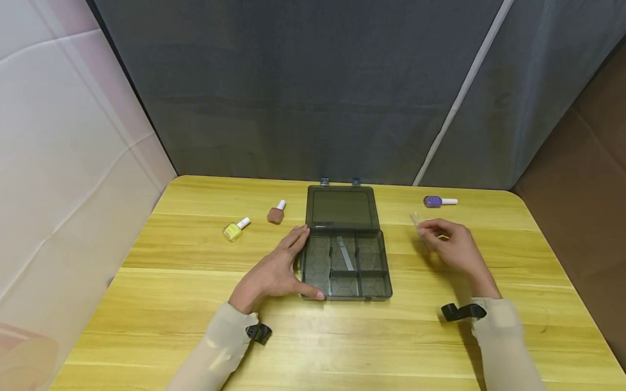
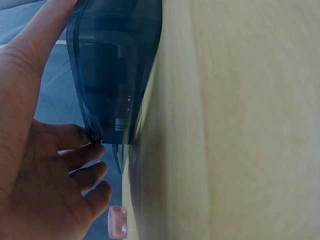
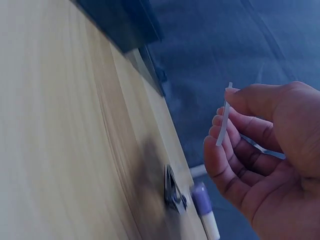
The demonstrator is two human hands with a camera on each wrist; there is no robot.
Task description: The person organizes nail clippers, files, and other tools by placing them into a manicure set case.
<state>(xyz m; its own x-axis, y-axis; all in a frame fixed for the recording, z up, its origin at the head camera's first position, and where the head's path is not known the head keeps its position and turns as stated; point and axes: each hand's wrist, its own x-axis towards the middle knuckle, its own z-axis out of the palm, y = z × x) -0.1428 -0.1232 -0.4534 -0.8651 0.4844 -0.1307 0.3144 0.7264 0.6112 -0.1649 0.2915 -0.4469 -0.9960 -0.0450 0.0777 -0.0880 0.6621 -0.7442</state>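
A dark see-through compartment case [image 1: 344, 296] lies on the table with its lid [image 1: 342, 206] folded back. My left hand [image 1: 274, 271] holds it at the left, thumb along the front edge and fingertips at the back left corner [image 2: 95, 142]. A pale grey flat strip [image 1: 345, 254] rests slanted in the case's middle compartment. To the right, my right hand [image 1: 452, 244] pinches a thin clear strip [image 1: 414, 218] above the table. The right wrist view has this strip [image 3: 224, 120] edge-on between thumb and fingers.
Left of the case lie yellow [image 1: 232, 232] and brown [image 1: 276, 215] nail polish bottles with white caps. Beyond the right hand lies a purple bottle [image 1: 432, 201]. Metal nail clippers [image 3: 172, 192] lie near it in the right wrist view. Dark curtain [image 1: 293, 108] hangs behind the table.
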